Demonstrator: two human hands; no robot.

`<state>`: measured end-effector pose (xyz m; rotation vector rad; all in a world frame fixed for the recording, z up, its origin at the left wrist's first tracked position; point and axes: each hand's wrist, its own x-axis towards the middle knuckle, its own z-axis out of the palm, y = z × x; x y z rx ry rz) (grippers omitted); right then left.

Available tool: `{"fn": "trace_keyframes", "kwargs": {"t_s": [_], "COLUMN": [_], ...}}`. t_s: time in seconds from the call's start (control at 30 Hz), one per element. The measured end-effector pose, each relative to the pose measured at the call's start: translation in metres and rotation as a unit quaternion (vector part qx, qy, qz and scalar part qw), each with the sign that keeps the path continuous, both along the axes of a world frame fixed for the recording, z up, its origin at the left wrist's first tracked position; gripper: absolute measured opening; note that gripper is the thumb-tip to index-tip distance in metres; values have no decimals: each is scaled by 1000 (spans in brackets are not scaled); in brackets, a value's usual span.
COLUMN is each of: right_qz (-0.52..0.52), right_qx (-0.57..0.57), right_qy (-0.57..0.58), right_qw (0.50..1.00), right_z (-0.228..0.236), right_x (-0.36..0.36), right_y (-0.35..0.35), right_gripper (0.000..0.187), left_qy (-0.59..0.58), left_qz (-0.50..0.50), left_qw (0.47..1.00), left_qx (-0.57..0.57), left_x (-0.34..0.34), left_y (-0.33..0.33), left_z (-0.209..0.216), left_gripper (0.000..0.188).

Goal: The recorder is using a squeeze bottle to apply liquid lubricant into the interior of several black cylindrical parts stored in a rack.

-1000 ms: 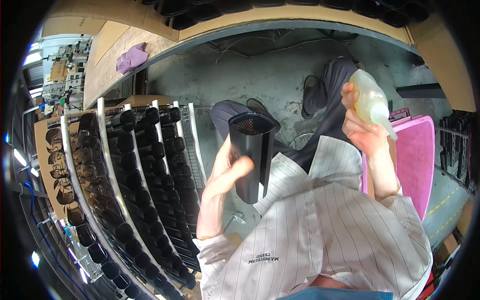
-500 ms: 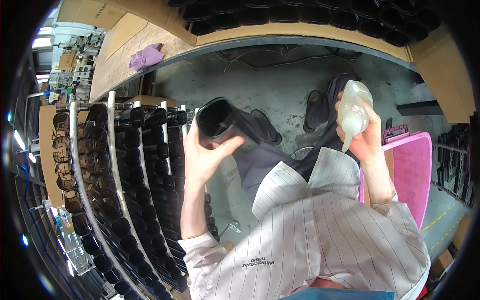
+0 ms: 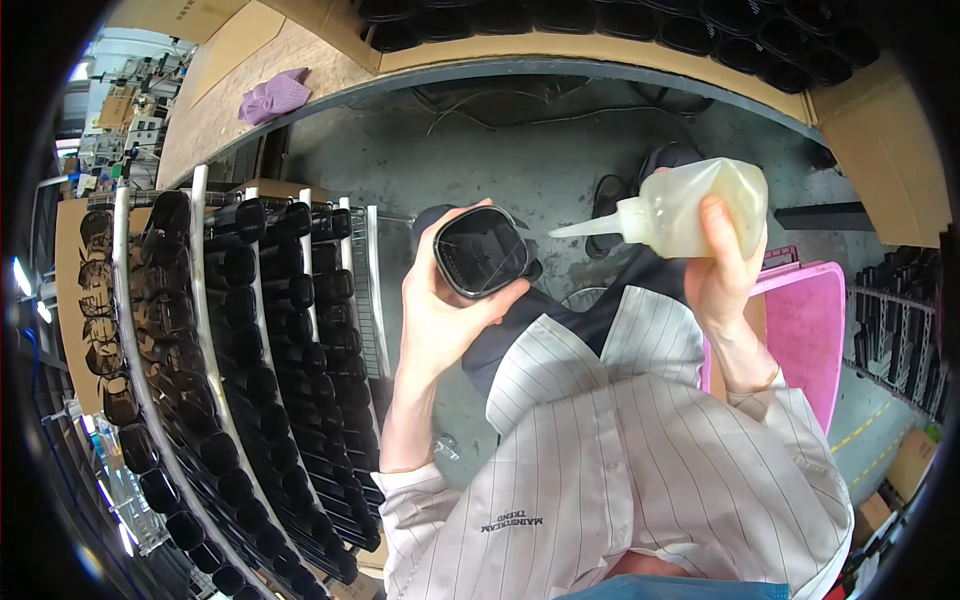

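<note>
My left hand point(image 3: 432, 315) is wrapped round a glossy black piece with a rounded-square end point(image 3: 482, 250). Its dark face is turned up towards me, and thin light lines show across it. In my right hand point(image 3: 728, 275) is a translucent squeeze bottle point(image 3: 685, 212) with pale yellowish contents. The bottle lies nearly level, its long tapered nozzle pointing left at the black piece. A small gap separates the nozzle tip from the piece.
To the left stands a rack with pale uprights point(image 3: 205, 290), lined with many similar black pieces. A purple cloth point(image 3: 275, 95) lies on the wooden table ahead. Cardboard trays of black pieces point(image 3: 640, 30) fill the far side. A pink tub point(image 3: 805, 340) stands at the right.
The bottle has swung from nozzle-down to nearly level, nozzle now pointing left. My left hand has moved right with the black piece, turning its face more towards me.
</note>
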<state>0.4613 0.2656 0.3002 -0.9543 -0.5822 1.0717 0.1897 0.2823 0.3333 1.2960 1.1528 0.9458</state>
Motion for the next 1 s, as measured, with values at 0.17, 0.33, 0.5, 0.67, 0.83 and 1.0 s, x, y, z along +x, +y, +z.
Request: {"fn": "trace_keyframes", "kwargs": {"t_s": [0.17,0.33,0.5,0.67,0.83,1.0], "right_qz": [-24,12,144,200,96,38], "right_qx": [51,4,40,69,-20,-51], "right_qy": [-103,33,306,388,279,127], "right_qw": [993,999,940,897,955,990], "right_z": [0,11,12,1,-1,4], "right_x": [-11,-8,15,24,22,14], "right_y": [6,8,15,13,8,6], "right_gripper": [44,44,44,46,49,48], "left_qy": [87,124,-51,-351,-441,-374], "left_qz": [-25,-11,34,-37,-36,-21], "left_qw": [994,990,998,935,892,920], "left_qx": [69,69,3,-21,-90,-113], "left_x": [9,10,4,-12,-4,0], "left_y": [3,1,2,2,3,6], "left_z": [3,5,10,-2,1,-9], "left_gripper": [82,84,89,89,84,84]}}
